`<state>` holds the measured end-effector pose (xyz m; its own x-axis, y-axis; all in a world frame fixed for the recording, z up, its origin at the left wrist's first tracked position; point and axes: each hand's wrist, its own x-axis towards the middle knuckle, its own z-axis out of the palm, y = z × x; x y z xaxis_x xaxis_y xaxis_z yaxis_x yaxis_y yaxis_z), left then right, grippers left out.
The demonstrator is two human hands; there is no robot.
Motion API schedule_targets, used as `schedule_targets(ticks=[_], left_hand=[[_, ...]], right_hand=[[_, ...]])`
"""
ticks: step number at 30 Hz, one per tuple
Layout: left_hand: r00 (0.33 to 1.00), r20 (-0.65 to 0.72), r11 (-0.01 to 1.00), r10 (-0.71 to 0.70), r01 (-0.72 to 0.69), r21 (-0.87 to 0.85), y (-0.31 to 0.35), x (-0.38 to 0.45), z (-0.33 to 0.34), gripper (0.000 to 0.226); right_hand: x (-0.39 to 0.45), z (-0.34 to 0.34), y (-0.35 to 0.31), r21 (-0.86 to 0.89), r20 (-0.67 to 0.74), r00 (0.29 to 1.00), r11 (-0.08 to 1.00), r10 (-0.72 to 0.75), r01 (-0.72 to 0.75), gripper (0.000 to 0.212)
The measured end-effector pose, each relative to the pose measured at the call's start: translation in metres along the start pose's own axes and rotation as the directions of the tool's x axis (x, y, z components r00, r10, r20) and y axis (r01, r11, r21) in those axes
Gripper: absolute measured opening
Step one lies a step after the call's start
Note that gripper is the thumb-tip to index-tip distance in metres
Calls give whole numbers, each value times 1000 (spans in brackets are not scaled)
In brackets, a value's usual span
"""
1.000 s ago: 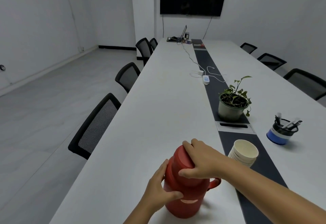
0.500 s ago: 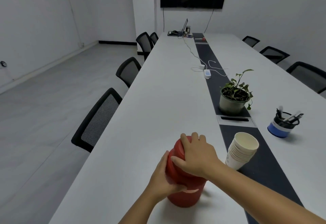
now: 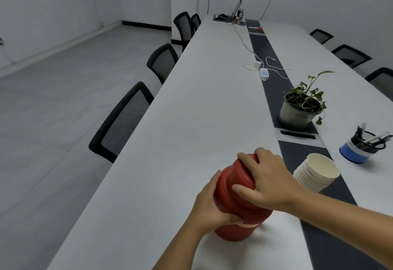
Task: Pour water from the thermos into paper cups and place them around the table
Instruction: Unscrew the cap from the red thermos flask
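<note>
My left hand (image 3: 209,205) grips the red thermos (image 3: 238,203) body to steady it on the counter (image 3: 191,121), while my right hand (image 3: 265,182) wraps the lid, presumably to unscrew it.

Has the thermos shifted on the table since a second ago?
No: the red thermos still stands beside the paper cup stack, left of the dark strip.
</note>
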<state>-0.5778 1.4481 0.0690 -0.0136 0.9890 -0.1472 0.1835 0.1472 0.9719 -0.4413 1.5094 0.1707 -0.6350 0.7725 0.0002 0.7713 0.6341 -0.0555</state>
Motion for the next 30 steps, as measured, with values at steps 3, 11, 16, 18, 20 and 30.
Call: schedule_targets(ticks=[3, 11, 16, 18, 20, 30], left_hand=[[1000, -3, 1000, 2, -2, 2, -2, 1, 0, 101], [999, 21, 998, 35, -34, -46, 0, -5, 4, 101], [1000, -13, 999, 24, -24, -32, 3, -9, 15, 93], [998, -66, 1000, 5, -7, -30, 9, -10, 21, 101], [995, -102, 999, 16, -19, -27, 9, -8, 24, 101], [992, -123, 1000, 6, -9, -19, 11, -9, 23, 102]], right_hand=[[1, -7, 8, 2, 57, 993, 994, -108, 108, 88], [16, -32, 20, -50, 356, 856, 907, -376, 419, 66], [3, -16, 7, -130, 265, 964, 992, 34, 1, 89], [5, -20, 8, -106, 300, 954, 994, 18, 14, 89], [9, -34, 16, -7, 397, 902, 982, -171, 189, 84], [16, -47, 5, -197, 411, 901, 952, -138, 236, 81]])
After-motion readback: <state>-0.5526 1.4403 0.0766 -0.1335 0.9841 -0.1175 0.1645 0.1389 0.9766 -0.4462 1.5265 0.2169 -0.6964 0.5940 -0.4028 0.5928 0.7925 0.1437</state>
